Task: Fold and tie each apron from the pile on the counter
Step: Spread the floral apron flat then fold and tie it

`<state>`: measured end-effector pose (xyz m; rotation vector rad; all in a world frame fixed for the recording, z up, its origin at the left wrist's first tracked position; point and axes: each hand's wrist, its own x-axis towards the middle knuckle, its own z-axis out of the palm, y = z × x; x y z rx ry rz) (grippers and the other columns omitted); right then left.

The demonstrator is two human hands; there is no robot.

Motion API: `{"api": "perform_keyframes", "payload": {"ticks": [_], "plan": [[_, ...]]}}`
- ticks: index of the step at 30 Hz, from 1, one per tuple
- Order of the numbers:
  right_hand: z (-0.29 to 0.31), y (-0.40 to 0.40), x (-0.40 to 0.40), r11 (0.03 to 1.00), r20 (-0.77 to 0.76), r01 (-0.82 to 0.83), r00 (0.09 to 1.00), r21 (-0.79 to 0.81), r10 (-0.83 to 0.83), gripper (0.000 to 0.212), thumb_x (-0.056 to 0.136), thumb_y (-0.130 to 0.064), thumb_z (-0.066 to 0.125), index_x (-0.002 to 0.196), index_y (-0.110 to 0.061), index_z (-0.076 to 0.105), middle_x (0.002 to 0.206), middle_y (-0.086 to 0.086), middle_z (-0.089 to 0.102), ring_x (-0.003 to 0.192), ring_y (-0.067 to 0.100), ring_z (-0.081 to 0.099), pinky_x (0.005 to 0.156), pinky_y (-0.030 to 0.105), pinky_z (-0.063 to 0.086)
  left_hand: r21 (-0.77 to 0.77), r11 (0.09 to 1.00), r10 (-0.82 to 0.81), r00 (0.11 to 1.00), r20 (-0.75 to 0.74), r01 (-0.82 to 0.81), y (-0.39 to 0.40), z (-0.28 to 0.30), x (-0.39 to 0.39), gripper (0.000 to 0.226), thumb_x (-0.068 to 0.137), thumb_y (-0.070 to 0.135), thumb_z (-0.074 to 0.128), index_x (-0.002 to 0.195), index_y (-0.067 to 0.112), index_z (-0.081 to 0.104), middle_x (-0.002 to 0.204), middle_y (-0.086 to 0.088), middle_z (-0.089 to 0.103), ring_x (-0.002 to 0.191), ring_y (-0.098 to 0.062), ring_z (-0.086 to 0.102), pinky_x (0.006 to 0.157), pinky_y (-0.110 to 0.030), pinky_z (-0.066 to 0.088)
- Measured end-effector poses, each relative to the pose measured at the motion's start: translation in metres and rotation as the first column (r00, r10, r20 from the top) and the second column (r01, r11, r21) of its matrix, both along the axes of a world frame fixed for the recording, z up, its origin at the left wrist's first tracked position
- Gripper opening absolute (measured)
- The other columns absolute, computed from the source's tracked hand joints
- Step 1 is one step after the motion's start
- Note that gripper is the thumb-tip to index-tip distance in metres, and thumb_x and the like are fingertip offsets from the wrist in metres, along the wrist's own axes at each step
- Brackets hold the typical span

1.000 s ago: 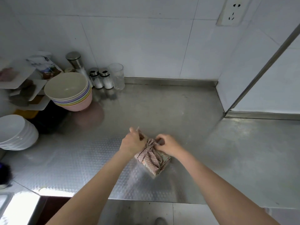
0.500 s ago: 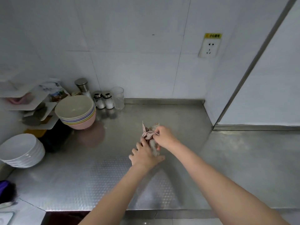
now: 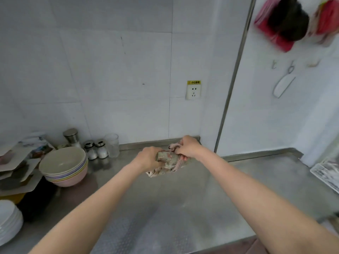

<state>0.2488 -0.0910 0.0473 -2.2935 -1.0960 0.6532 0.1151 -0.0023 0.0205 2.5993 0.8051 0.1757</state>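
Observation:
A small folded apron bundle [image 3: 167, 163] of pink patterned cloth is held up off the steel counter [image 3: 165, 208], near the back wall. My left hand [image 3: 149, 158] grips its left end with curled fingers. My right hand [image 3: 189, 148] grips the upper right part, where a bunched bit of cloth or strap sticks out. A loose corner of the bundle hangs below my left hand. No pile of aprons is in view.
A stack of pastel bowls [image 3: 64, 165], two shakers [image 3: 96, 149], a glass [image 3: 112, 144] and a metal canister [image 3: 71, 137] stand at the back left. White plates [image 3: 9, 220] sit at the near left. A white rack [image 3: 326, 171] is at the right; red and dark cloth [image 3: 286, 22] hangs above.
Both hands lifted the bundle from the counter and carried it away from me toward the back wall. My view has tilted upward, showing the wall hooks and hanging cloth.

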Motion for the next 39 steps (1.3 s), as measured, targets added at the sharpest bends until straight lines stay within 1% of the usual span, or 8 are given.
{"api": "perform_keyframes", "payload": {"ticks": [6,10,17,23,26,30,35,39], "plan": [[0.011,-0.028,0.018,0.99,0.196,0.007,0.98,-0.138,0.02,0.033,0.09,-0.026,0.053,0.063,-0.013,0.039,0.062,0.001,0.045,0.061,0.019,0.051,0.045,0.023,0.032,0.208,0.969,-0.112,0.989,-0.098,0.13,-0.025,0.01,0.032,0.033,0.08,0.029,0.059,0.113,0.022,0.059,0.11,-0.005,0.064,0.106,-0.029,0.058,0.08,-0.033,0.046],[0.014,-0.054,0.04,0.98,-0.252,0.186,0.954,0.063,-0.165,0.028,0.085,-0.02,0.053,0.058,-0.016,0.045,0.05,0.0,0.041,0.046,0.011,0.033,0.038,0.018,0.025,0.06,0.98,-0.185,0.981,-0.056,0.189,-0.032,0.024,0.044,0.034,0.077,0.031,0.064,0.108,0.016,0.063,0.097,0.0,0.066,0.094,-0.02,0.06,0.074,-0.026,0.043],[0.043,-0.092,0.118,0.762,-0.73,0.569,0.656,0.311,-0.192,0.034,0.079,0.006,0.05,0.047,-0.006,0.049,0.031,-0.003,0.046,0.028,0.007,0.039,0.032,0.013,0.029,-0.202,0.94,-0.263,0.961,0.087,0.275,-0.065,0.056,0.126,0.036,0.064,0.037,0.064,0.092,0.015,0.065,0.088,-0.002,0.065,0.082,-0.015,0.06,0.074,-0.025,0.045],[0.081,-0.141,0.246,0.687,-0.82,0.645,0.559,0.336,-0.124,0.05,0.085,0.001,0.033,0.038,-0.002,0.047,0.027,0.005,0.038,0.037,0.02,0.038,0.049,0.024,0.036,-0.343,0.878,-0.276,0.938,0.208,0.334,-0.124,0.082,0.232,0.007,0.085,0.014,0.066,0.09,0.012,0.062,0.086,0.0,0.064,0.077,-0.01,0.06,0.073,-0.02,0.049],[0.093,-0.169,0.275,0.733,-0.879,0.609,0.476,0.302,-0.033,0.031,0.084,-0.007,0.051,0.053,-0.006,0.05,0.043,0.004,0.048,0.047,0.019,0.046,0.053,0.021,0.042,-0.364,0.874,-0.272,0.945,0.183,0.322,-0.138,0.092,0.264,0.008,0.085,0.015,0.066,0.093,0.012,0.063,0.09,-0.001,0.066,0.083,-0.014,0.062,0.08,-0.028,0.051],[0.135,-0.189,0.311,0.848,-0.739,0.334,0.667,0.411,0.096,0.019,0.086,-0.008,0.051,0.073,-0.006,0.064,0.088,0.006,0.063,0.078,0.015,0.051,0.075,0.02,0.042,-0.448,0.839,-0.22,0.946,0.24,0.309,-0.138,0.13,0.296,0.011,0.086,0.013,0.065,0.096,0.014,0.065,0.093,-0.001,0.07,0.084,-0.013,0.066,0.075,-0.023,0.055],[0.203,-0.21,0.344,0.843,-0.425,0.027,0.872,0.538,0.243,0.036,0.088,0.009,0.034,0.113,0.012,0.059,0.11,0.013,0.065,0.102,0.018,0.051,0.072,0.022,0.034,-0.482,0.778,-0.268,0.907,0.324,0.402,-0.147,0.199,0.331,0.032,0.083,0.01,0.067,0.11,0.025,0.058,0.099,0.005,0.071,0.089,-0.008,0.068,0.073,-0.021,0.055],[0.252,-0.229,0.354,0.83,-0.216,-0.108,0.94,0.548,0.265,0.028,0.089,0.007,0.049,0.087,-0.005,0.074,0.096,0.003,0.074,0.061,0.004,0.054,0.045,0.014,0.028,-0.431,0.757,-0.366,0.865,0.343,0.491,-0.154,0.254,0.346,0.04,0.08,0.011,0.067,0.114,0.03,0.055,0.107,0.004,0.07,0.1,-0.012,0.066,0.084,-0.027,0.055]]}}
